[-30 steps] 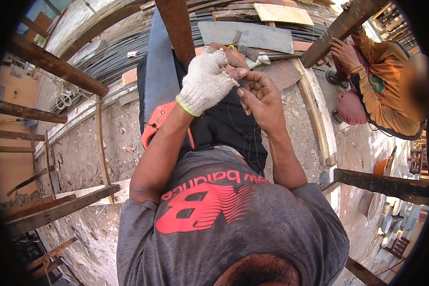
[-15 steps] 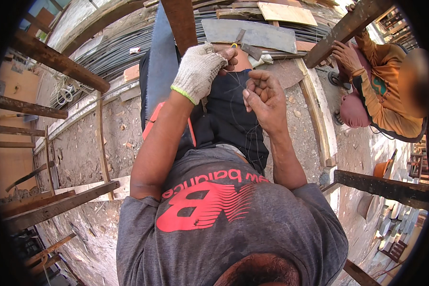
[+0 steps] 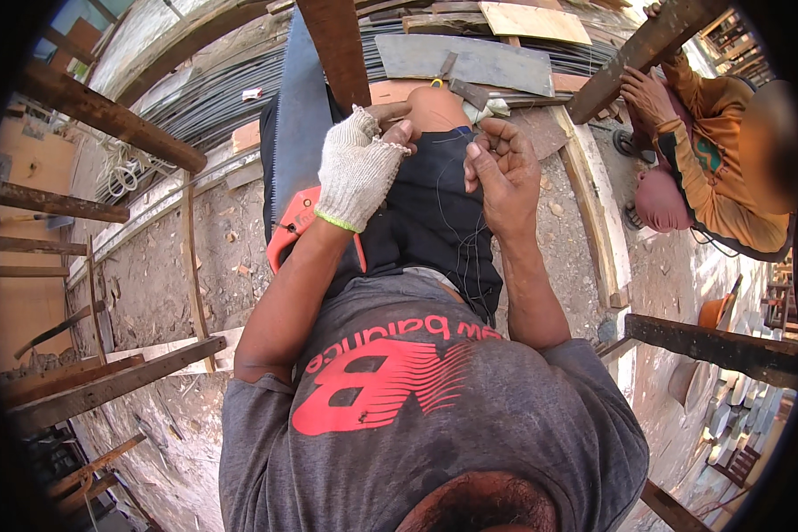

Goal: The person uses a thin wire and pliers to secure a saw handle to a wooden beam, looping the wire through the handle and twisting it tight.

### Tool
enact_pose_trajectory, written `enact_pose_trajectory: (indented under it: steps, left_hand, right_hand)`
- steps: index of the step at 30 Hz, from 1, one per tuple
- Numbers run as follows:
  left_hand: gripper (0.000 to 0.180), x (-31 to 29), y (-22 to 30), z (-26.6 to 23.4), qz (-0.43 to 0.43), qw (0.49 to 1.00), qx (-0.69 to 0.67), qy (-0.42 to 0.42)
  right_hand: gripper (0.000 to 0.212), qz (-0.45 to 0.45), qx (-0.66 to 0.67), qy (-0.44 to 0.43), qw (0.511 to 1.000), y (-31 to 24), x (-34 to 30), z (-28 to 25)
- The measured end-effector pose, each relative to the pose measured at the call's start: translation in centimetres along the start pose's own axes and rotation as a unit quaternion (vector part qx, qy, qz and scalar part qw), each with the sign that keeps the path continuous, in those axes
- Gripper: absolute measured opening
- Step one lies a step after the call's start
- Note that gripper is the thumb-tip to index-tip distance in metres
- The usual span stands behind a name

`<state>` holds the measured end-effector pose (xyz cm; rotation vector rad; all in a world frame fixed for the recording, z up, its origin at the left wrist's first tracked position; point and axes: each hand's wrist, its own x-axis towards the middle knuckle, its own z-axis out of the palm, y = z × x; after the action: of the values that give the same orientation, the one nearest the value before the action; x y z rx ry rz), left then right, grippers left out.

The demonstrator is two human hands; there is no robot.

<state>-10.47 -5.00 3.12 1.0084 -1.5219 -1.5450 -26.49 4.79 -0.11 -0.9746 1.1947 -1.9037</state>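
1. You wear a grey shirt (image 3: 434, 417) with a red mark, and it fills the bottom of the view.
2. Your left hand (image 3: 361, 168) has a white knit glove with the fingertips cut off. Its fingers are curled in tight and pinch a thin dark thread (image 3: 457, 239).
3. Your right hand (image 3: 503, 170) is bare and sits just beside the left one. Its fingers are bent in and pinch the same thread, which hangs down over your black shorts (image 3: 421, 226).
4. A saw (image 3: 300, 151) with an orange handle lies under your left arm.
5. Past your knee lie a grey board (image 3: 479, 62) and long steel rods (image 3: 204, 102).
6. Far right, another person in an orange top (image 3: 727, 168) holds a rusty beam (image 3: 634, 55).
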Motion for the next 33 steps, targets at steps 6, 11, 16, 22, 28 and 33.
enact_pose_trajectory:
  steps: [6, 11, 16, 22, 28, 33]
  left_hand:
    - [0.025, -1.7, -0.1, 1.1, 0.105, 0.986, 0.133, -0.007]
    - [0.014, -1.3, -0.4, 0.9, 0.214, 0.947, 0.238, -0.039]
    - [0.011, -0.2, 1.9, 0.4, 0.417, 0.799, 0.43, -0.057]
    - [0.015, 0.7, 3.1, 0.1, 0.466, 0.746, 0.467, -0.094]
    - [0.017, 3.1, 1.8, -0.1, 0.177, 0.938, 0.262, -0.143]
    - [0.023, 2.8, 1.0, 0.4, 0.143, 0.968, 0.184, -0.098]
  right_hand:
    - [0.037, 0.033, 0.003, -0.022, 0.999, 0.1, 0.2, 0.1]
    - [0.04, 0.046, -0.027, -0.021, 0.998, 0.0, 0.2, 0.4]
    - [0.041, 0.052, -0.066, -0.033, 0.996, 0.0, 0.2, 0.6]
    - [0.038, 0.082, -0.067, -0.07, 0.992, -0.3, 0.2, 0.5]
    - [0.032, 0.03, 0.004, -0.08, 0.996, -0.1, -0.1, 0.2]
    - [0.026, 0.028, 0.029, -0.031, 0.999, 0.0, -0.4, 0.4]
